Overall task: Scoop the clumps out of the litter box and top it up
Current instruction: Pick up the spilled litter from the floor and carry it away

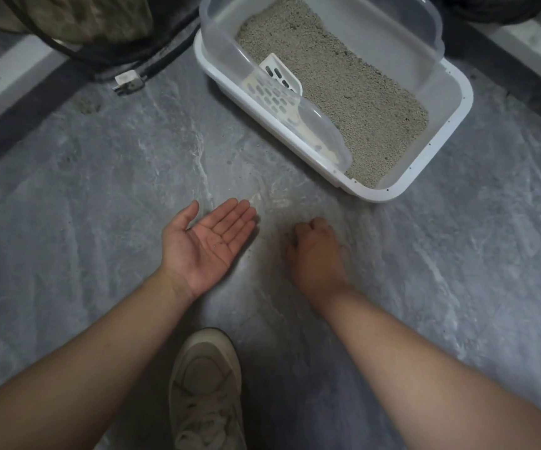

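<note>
Two bare hands reach out over the grey marbled floor (84, 238), seen from the head camera, the only view. The left hand (206, 246) lies palm up, fingers straight and together, thumb spread wide, with a few dark specks on the palm. The right hand (316, 251) is turned knuckles up with its fingers curled under against the floor; whether they pinch anything I cannot tell, since the fingertips are hidden. The two hands are near each other but apart.

One litter box (451, 112) stands beyond them, toward the upper right: a white base with a clear plastic rim set on top. Grey litter (344, 76) fills its bottom in a fairly even layer. One white slotted scoop (277, 89) leans inside against the near-left wall, partly seen through the clear rim, its blade resting on the litter.

One beige laced shoe (206, 388) shows at the bottom edge between the forearms. At the upper left, one white plug (128, 81) lies on the floor at the end of dark cables (100, 56), beside a mottled bundle I cannot identify.
</note>
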